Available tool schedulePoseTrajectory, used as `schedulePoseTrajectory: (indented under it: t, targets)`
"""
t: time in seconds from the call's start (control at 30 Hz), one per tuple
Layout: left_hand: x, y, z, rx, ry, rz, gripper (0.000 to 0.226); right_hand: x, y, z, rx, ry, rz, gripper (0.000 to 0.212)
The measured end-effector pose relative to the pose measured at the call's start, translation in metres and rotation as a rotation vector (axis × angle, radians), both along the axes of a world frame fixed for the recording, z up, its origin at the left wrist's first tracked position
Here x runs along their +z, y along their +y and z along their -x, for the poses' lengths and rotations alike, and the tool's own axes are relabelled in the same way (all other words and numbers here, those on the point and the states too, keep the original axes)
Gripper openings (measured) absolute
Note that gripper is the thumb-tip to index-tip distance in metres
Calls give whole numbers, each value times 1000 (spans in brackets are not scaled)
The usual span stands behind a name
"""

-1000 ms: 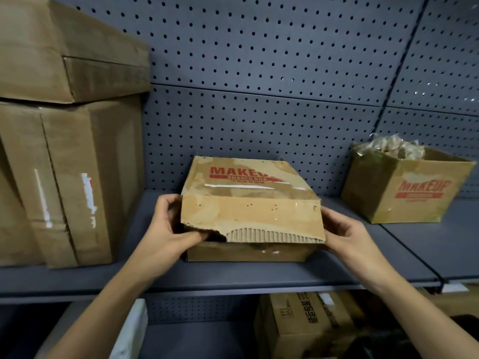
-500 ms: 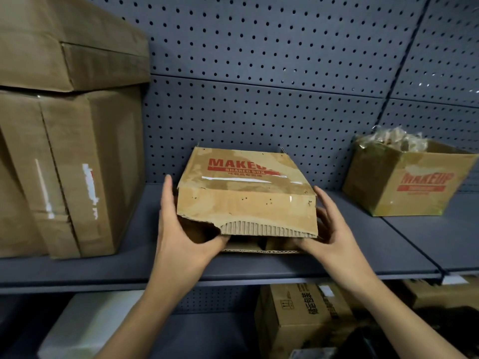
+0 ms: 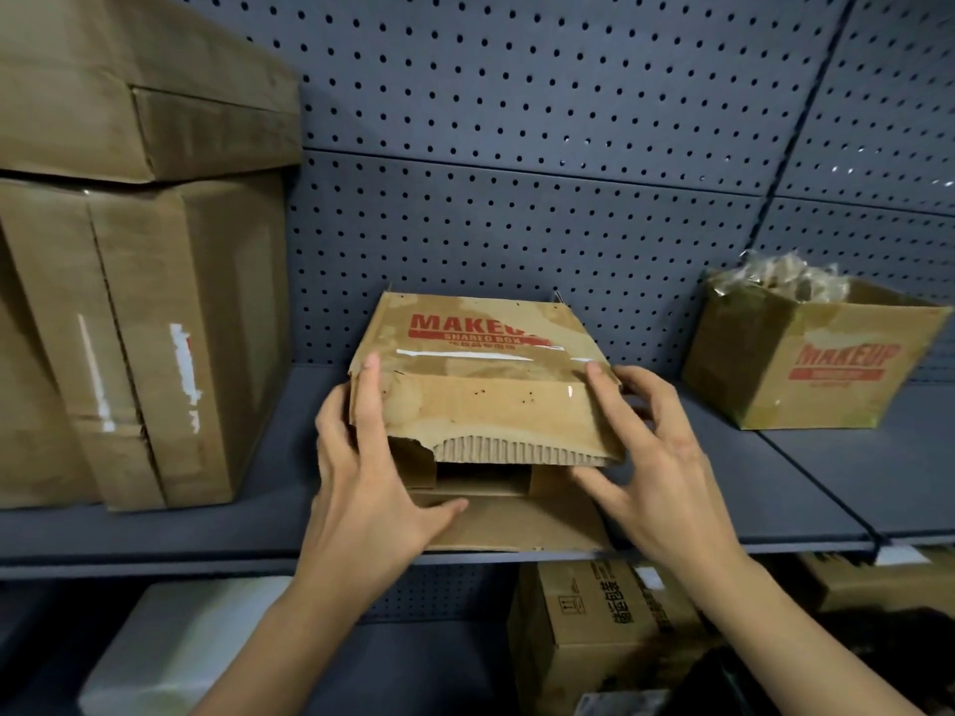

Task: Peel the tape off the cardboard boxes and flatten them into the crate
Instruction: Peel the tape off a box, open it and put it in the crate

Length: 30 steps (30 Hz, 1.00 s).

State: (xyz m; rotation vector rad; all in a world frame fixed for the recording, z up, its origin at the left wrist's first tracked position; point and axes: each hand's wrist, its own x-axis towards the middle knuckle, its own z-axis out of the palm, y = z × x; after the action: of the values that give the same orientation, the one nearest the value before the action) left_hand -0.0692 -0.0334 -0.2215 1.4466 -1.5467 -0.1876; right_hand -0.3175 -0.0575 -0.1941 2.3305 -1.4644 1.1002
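Note:
A worn cardboard box [image 3: 486, 400] with red MAKEUP print sits on the grey shelf [image 3: 217, 524], its front flap torn so the corrugation shows. Clear tape [image 3: 465, 355] runs across its top. My left hand [image 3: 362, 488] grips the box's left side, index finger over the top edge and thumb under the front. My right hand [image 3: 651, 457] holds the right side, a finger on the top and the thumb beneath the torn flap. The box's front is lifted and a lower flap lies flat on the shelf. No crate is in view.
Two big brown boxes [image 3: 129, 323] are stacked at the left of the shelf. An open MAKEUP box [image 3: 806, 364] stuffed with crumpled plastic stands at the right. Pegboard backs the shelf. Below are a printed carton [image 3: 594, 643] and a white block [image 3: 170, 653].
Both hands have shifted from the box's sides and underside to grip over its top edges. The box's front has risen, opening the gap under the torn flap.

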Motion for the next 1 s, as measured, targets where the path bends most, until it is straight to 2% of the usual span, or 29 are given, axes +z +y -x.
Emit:
schedulePoseTrajectory:
  t: [0.13, 0.27, 0.37, 0.53, 0.77, 1.0]
  targets:
    - [-4, -1, 0, -31, 94, 82, 157, 15, -4, 2, 128, -204, -50, 59]
    - [-7, -4, 0, -50, 173, 81, 159, 27, -10, -3, 230, -444, -93, 33]
    - [-5, -6, 0, -44, 249, 59, 155, 29, -12, -11, 261, -692, -118, 31]
    - [0, -15, -1, -6, 265, 47, 132, 27, -18, -27, 226, -897, -64, 37]
    - [18, -17, 13, 236, 147, 20, 108, 22, -20, -35, 239, -965, 1, 41]
    - [13, -10, -3, 22, 158, -11, 106, 18, -21, -30, 176, -866, 45, 28]
